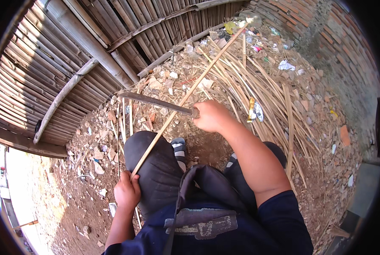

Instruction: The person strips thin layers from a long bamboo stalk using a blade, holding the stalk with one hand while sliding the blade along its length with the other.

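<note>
My left hand (127,190) is closed around the near end of a long, pale bamboo strip (161,131), beside my left knee. The strip slants up and away to the right, over my thigh, to the far rubble. My right hand (212,116) grips the handle of a long machete (156,101), whose dark blade points left and lies across the strip near its middle. Whether the edge touches the strip, I cannot tell. Several more bamboo strips (258,91) lie in a loose pile on the ground beyond my right hand.
A bamboo slat wall (71,72) rises at the left and far side, a brick wall (326,42) at the right. Stones, brick bits and litter cover the dirt ground (92,199). A crumpled wrapper (255,109) rests on the strip pile. A few strips (123,119) lie left of my knee.
</note>
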A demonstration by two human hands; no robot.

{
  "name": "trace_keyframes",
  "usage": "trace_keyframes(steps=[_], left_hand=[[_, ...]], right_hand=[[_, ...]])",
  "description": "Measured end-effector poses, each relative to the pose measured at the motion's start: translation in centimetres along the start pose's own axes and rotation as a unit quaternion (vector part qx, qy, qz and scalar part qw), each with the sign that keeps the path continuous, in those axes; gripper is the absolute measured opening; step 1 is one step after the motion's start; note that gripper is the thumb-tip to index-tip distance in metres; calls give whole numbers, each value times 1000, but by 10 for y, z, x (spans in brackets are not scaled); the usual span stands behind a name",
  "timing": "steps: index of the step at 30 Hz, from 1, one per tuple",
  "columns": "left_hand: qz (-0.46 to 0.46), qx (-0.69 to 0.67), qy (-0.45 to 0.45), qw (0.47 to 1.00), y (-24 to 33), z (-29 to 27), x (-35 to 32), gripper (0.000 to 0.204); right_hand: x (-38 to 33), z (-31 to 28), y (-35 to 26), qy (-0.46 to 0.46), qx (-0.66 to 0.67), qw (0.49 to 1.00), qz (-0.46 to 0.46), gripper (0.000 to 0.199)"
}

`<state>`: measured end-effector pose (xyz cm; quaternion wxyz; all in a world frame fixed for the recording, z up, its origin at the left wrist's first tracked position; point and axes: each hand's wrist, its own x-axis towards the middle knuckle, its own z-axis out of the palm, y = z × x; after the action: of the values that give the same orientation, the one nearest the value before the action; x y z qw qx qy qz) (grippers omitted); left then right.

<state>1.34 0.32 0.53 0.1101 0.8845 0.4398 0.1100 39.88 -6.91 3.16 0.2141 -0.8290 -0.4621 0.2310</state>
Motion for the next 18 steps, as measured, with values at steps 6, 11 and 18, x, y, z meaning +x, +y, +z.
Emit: trace_keyframes(steps=[6,11,18], left_hand=[[14,-26,13,999,-5,2,-1,24],[16,-20,22,999,-3,4,1,24],[19,-32,28,999,-9,7,-1,24]], right_hand=[[-2,0,-9,-43,-58,995,-67,28],[13,2,16,7,42,999,11,36],[-7,-8,-9,-52,-17,998,-41,37]])
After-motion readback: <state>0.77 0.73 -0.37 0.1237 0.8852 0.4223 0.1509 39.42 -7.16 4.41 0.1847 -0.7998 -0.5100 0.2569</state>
